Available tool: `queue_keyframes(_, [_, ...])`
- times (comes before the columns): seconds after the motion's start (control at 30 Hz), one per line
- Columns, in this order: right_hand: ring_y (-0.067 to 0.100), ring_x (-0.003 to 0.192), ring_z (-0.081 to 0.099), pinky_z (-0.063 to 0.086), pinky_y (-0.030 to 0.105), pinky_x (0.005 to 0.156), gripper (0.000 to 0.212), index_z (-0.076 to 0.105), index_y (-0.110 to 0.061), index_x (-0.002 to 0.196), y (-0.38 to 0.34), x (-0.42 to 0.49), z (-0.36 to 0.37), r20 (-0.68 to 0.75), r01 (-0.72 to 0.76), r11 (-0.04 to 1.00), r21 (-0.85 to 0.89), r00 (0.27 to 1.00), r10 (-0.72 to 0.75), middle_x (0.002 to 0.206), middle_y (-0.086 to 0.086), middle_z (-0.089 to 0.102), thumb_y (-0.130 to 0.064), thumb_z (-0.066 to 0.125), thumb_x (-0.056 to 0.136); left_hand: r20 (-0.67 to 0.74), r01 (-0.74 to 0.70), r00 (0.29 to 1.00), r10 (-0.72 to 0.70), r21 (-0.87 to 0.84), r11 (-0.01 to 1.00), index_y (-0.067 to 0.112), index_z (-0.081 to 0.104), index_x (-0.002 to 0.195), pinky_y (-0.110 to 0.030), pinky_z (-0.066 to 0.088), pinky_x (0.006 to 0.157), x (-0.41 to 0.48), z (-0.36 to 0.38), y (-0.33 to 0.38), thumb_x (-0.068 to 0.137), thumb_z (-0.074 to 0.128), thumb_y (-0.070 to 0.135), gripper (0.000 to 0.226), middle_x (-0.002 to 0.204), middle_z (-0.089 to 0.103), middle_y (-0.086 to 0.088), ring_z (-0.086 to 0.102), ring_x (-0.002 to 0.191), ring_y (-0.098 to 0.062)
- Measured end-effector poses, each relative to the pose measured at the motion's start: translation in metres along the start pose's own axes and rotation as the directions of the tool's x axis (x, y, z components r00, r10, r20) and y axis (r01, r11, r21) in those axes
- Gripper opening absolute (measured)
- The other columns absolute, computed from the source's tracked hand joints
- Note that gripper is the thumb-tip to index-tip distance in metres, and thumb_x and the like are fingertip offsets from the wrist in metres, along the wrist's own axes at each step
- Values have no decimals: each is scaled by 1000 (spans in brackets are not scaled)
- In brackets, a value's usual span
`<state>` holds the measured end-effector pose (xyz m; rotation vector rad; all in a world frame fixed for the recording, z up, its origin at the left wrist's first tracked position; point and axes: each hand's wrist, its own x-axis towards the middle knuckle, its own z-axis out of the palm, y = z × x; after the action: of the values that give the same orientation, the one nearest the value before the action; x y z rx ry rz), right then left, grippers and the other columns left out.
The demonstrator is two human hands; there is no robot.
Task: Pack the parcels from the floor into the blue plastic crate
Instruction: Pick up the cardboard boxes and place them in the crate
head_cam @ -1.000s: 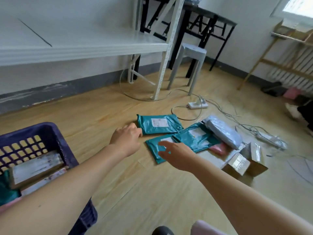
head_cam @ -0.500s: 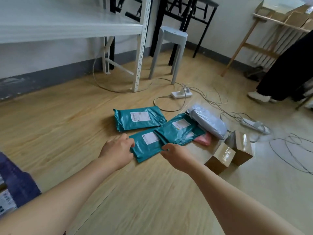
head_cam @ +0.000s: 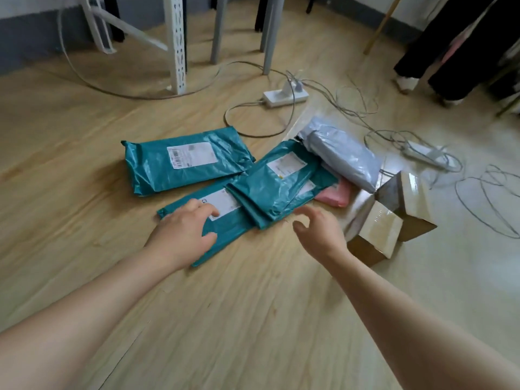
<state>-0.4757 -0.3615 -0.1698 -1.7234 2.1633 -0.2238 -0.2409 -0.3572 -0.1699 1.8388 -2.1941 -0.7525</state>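
On the wooden floor (head_cam: 253, 305) closest to the camera, the left hand (head_cam: 183, 235) is laid flat on the nearest teal poly mailer (head_cam: 228, 230), fingers extended towards its label and nothing pinched. Just beside it, the right hand (head_cam: 320, 232) is held empty with fingers loosely curved, near the corner of a second teal mailer (head_cam: 270, 190) that overlaps the first. Two cardboard boxes (head_cam: 377, 235), a pink parcel (head_cam: 334, 194), a grey mailer (head_cam: 343, 156) and a third teal mailer (head_cam: 183, 161) are seen beyond. The blue crate is not shown. The mailers are judged light, soft and slippery, so a pinch at a near edge is advised.
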Motion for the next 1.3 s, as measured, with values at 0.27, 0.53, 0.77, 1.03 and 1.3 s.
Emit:
queue_keyframes(0.27, [37,143,9,20,60,111,88,17,-27,148,121,54,-27,-136,-631,775,-19,770,623,157,15,1,-47,68,78,129,-172,976,175,-35,985,28,50,127,-31,37,102,85,61,61,89,55,28,38,130,45,5,47,121,-16])
queue_keyframes(0.53, [41,127,35,36,49,101,98,7,-31,148,137,60,-1,-10,-728,661,182,670,742,139,22,29,-41,72,75,236,-61,968,82,-95,994,27,52,124,-31,39,99,97,78,53,88,56,29,36,128,45,7,49,118,-15])
queue_keyframes(0.77, [28,110,54,52,46,91,98,27,-37,142,42,9,-26,319,-649,585,486,756,572,127,9,47,-29,73,57,293,303,931,-220,-279,911,23,55,123,-29,40,98,27,0,40,85,61,21,38,126,49,-2,53,114,-19])
queue_keyframes(1.03, [24,103,63,53,35,85,78,38,-37,134,-110,-61,-115,717,-715,476,512,661,222,118,7,63,2,59,70,334,659,750,-571,-440,609,22,34,142,-29,37,99,-52,-148,39,89,59,37,60,144,41,-4,47,125,-20])
queue_keyframes(1.3, [23,109,60,48,42,98,78,39,-35,135,-250,-123,-141,867,-658,629,413,495,-52,125,4,58,9,57,73,432,717,523,-735,-689,106,24,40,131,-34,51,81,-153,-241,4,89,53,50,51,125,59,2,59,102,-16])
